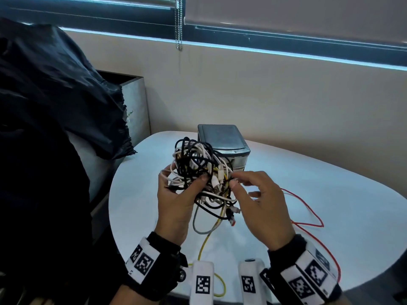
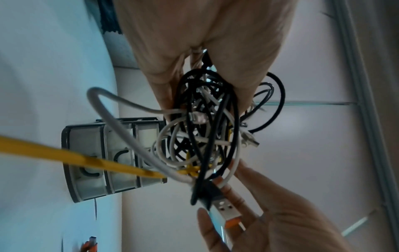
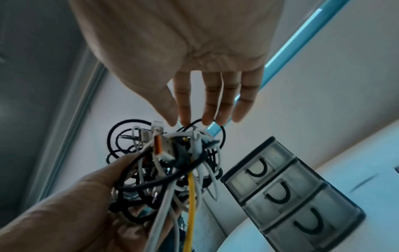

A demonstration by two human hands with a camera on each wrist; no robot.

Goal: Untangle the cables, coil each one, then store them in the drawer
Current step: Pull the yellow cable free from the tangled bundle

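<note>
One cable tangle between left hand and right hand, square-coded wristbands

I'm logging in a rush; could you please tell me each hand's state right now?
Left hand: holding the cable tangle.
Right hand: pinching a strand of that tangle.

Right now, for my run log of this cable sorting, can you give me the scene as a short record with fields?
left hand: grips the cable tangle, held up over the table
right hand: fingers at the tangle's right edge; pinch unclear
yellow cable: trails from the tangle to the table
red cable: lies on the table, right of the hands
drawer unit: behind the tangle, three drawers shut
progress: cables not yet untangled
</note>
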